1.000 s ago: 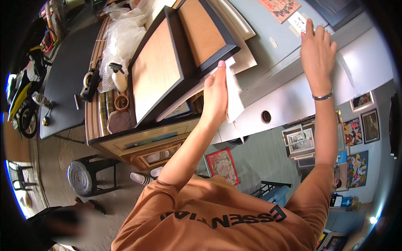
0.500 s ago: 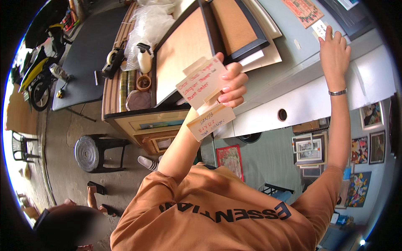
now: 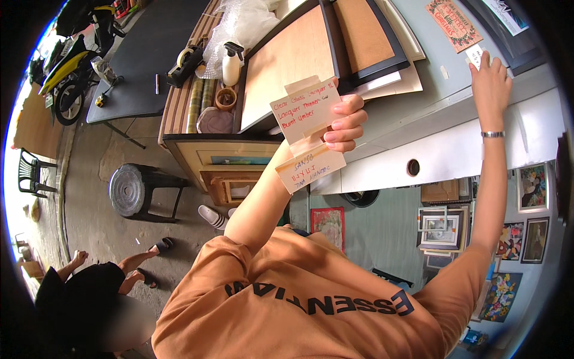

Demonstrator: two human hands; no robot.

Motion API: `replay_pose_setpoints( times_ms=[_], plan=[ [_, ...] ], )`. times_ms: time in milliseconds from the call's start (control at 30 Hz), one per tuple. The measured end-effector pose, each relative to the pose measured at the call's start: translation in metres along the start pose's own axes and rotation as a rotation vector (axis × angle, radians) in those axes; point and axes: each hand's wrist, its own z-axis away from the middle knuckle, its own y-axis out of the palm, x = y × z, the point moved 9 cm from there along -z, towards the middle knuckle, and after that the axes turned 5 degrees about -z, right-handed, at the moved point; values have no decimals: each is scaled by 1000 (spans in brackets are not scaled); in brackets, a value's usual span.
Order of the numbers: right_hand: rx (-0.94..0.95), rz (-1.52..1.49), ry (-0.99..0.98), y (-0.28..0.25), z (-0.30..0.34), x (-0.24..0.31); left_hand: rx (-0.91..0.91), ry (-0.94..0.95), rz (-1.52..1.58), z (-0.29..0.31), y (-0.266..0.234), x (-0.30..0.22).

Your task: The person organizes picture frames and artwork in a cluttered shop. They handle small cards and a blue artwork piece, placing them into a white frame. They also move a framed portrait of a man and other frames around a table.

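My left hand (image 3: 347,124) is closed on handwritten cards, held up above the front edge of the work surface. The upper card (image 3: 305,110) is cream with red writing; the lower card (image 3: 317,170) hangs beneath it, with a tape-like strip along its top. My right hand (image 3: 491,87) reaches far to the right, fingers stretched out over the grey counter (image 3: 430,90). Its fingertips touch a small white paper slip (image 3: 474,55) lying there. Just beyond the slip lies a reddish printed plaque (image 3: 452,24) with a leafy border.
Picture frames (image 3: 376,45) and boards lie behind the cards. Left of them are a spray bottle (image 3: 231,64), a tape dispenser (image 3: 185,64), a tape roll (image 3: 226,99) and bubble wrap (image 3: 236,27). A stool (image 3: 134,191) and another person (image 3: 84,305) are at lower left.
The view has shifted, so the table and its items appear farther right. The left hand still holds the cards, now seen squarer on. The right hand's fingertips remain at the slip.
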Motion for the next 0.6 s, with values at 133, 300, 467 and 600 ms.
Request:
replay_pose_setpoints(
  times_ms=[133, 300, 467, 600],
  plan=[
    [-14, 7, 13, 7, -3, 2, -33, -7, -31, 7, 2, 5],
    [0, -9, -14, 1, 2, -1, -59, 34, -40, 23, 17, 1],
    [57, -75, 24, 4, 5, -6, -107, 61, -105, 47, 35, -13],
    [-25, -386, 97, 11, -4, -8, -152, 77, -124, 56, 35, -18]
  ],
)
